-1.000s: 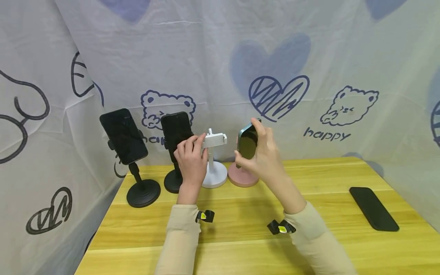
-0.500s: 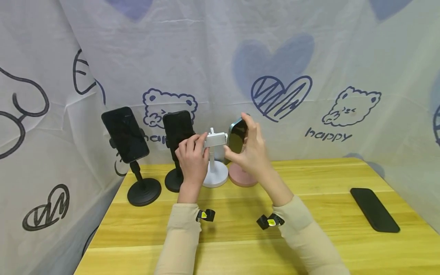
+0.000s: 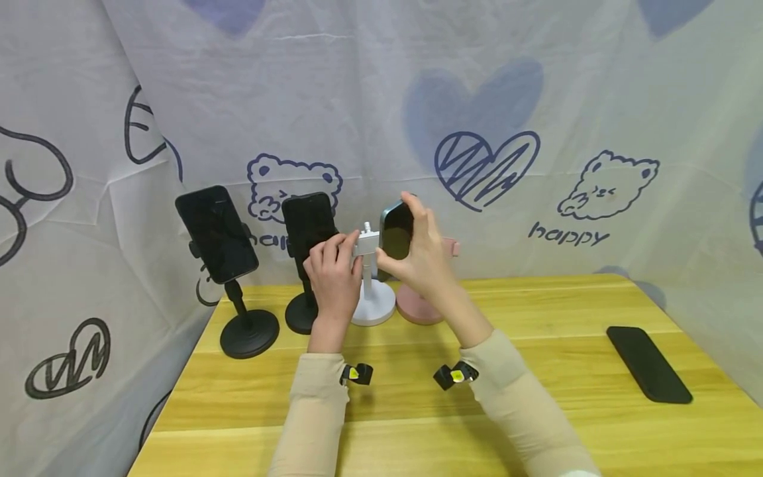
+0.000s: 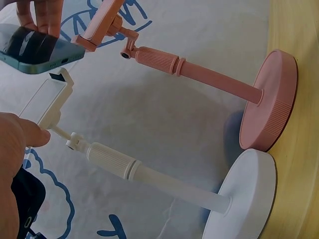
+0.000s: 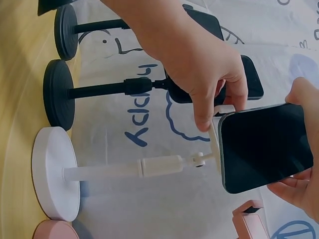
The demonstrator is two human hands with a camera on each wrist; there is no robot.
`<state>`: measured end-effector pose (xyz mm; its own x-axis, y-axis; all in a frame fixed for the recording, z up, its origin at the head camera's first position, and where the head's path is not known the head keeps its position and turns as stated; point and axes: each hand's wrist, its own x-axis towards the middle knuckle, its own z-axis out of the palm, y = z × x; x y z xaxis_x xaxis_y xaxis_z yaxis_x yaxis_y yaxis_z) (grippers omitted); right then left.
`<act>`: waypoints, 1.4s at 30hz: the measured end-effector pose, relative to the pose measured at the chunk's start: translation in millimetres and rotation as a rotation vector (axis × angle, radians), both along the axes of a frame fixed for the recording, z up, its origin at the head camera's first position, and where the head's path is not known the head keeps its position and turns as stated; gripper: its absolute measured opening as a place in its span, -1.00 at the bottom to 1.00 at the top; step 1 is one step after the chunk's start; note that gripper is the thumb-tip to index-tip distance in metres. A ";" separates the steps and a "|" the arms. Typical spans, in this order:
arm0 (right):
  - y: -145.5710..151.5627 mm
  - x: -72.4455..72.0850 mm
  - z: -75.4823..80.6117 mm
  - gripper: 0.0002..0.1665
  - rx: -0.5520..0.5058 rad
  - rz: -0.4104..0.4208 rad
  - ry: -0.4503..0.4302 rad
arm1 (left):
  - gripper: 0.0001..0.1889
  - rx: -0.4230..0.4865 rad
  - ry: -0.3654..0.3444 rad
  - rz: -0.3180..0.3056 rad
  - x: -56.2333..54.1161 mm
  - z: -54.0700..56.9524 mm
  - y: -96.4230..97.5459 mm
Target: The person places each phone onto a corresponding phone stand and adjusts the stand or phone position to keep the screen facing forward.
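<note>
My left hand [image 3: 334, 278] pinches the left end of the clamp on a white phone stand [image 4: 159, 184], whose round base rests on the table. In my right hand [image 3: 422, 258] is a smartphone [image 5: 266, 147] with a teal edge, gripped by its long edges between thumb and fingers. The phone is tilted and overlaps the right part of the white clamp in the head view. Seen from the left wrist, its lower edge is close above the clamp's end. A pink phone stand [image 4: 219, 82] stands just right of the white one, its holder partly hidden behind my right hand.
Two black phone stands, the outer one [image 3: 249, 334] and the inner one [image 5: 60, 94], stand at the left, each bearing a dark phone. Another black phone [image 3: 648, 363] lies flat at the table's right. A printed cloth [image 3: 381, 132] hangs behind the wooden table [image 3: 405, 437].
My right hand has carried the smartphone leftward from in front of the pink stand to the white clamp, uncovering part of the pink holder. The left hand keeps its hold on the clamp.
</note>
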<state>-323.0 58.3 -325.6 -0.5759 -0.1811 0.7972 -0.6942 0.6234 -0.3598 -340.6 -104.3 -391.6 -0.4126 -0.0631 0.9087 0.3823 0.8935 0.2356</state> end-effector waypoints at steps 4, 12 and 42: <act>-4.0 -3.7 0.0 0.10 0.005 0.005 -0.004 | -0.66 -0.004 0.004 0.003 0.3 0.4 0.0; -8.2 -10.9 -2.7 0.07 0.049 -0.021 0.021 | -0.66 -0.002 0.007 0.000 -0.3 0.0 -0.3; -18.1 -27.2 1.3 0.08 0.093 0.033 -0.120 | -0.69 -0.028 0.039 0.001 -4.0 -0.7 -3.1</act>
<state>-350.1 40.2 -324.3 -0.6587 -0.2712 0.7018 -0.6701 0.6355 -0.3834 -344.6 -107.4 -392.3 -0.3767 -0.0377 0.9256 0.3900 0.8998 0.1954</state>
